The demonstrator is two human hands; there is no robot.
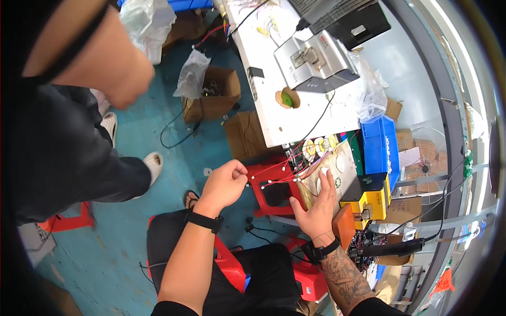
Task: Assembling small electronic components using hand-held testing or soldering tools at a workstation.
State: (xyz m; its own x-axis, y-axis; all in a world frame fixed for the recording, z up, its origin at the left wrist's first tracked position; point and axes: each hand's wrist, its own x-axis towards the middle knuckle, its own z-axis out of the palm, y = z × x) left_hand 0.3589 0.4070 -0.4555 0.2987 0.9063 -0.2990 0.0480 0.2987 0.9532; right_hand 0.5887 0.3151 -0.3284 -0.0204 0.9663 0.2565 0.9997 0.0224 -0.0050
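My left hand (225, 185) is closed, its fingers curled beside the loose ends of thin red wires (274, 180) with small white connectors. Whatever it may pinch is hidden. My right hand (319, 210) lies with fingers stretched and thumb apart, over the edge of a pale board (345, 166). Its fingertips touch or hover over a small white piece; I cannot tell which. Round white-and-yellow parts (309, 150) sit just beyond, where the wires run together. Below the wires stands a red plastic stool (263, 199).
A white workbench (321, 113) holds a silver metal machine (316, 60). To the right are a blue bin (380, 145), a yellow device (374, 203) and a fan (426, 158). Cardboard boxes (213, 105) rest on the floor. Another person's arm (105, 63) reaches in at the left.
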